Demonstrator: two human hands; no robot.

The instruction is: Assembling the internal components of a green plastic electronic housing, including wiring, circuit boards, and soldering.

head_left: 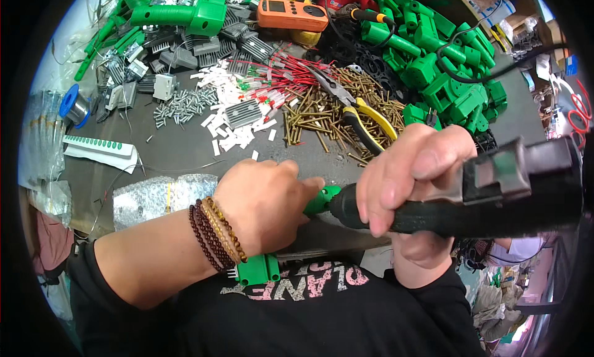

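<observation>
My left hand [266, 199] is closed around a green plastic housing [258, 270]; its wider end shows below the wrist, and its other end sticks out past the fingers. My right hand [411, 177] wraps round a thick black electric screwdriver [495, 217], held sideways in front of my chest. The tool's nose meets the housing's end beside my left fingertips; whether a screw sits between them is hidden. Just beyond the right hand lie pliers [371, 118] with yellow and black handles, on a heap of long brass-coloured screws [318, 118].
Small silver screws [185, 108], white pieces [226, 134] and red-wired parts [278, 78] are heaped mid-table. Behind them are grey finned blocks [179, 58] and an orange meter [292, 15]. Green housings [433, 60] pile up at far right. Solder spool [75, 106] and bubble wrap [154, 199] lie left.
</observation>
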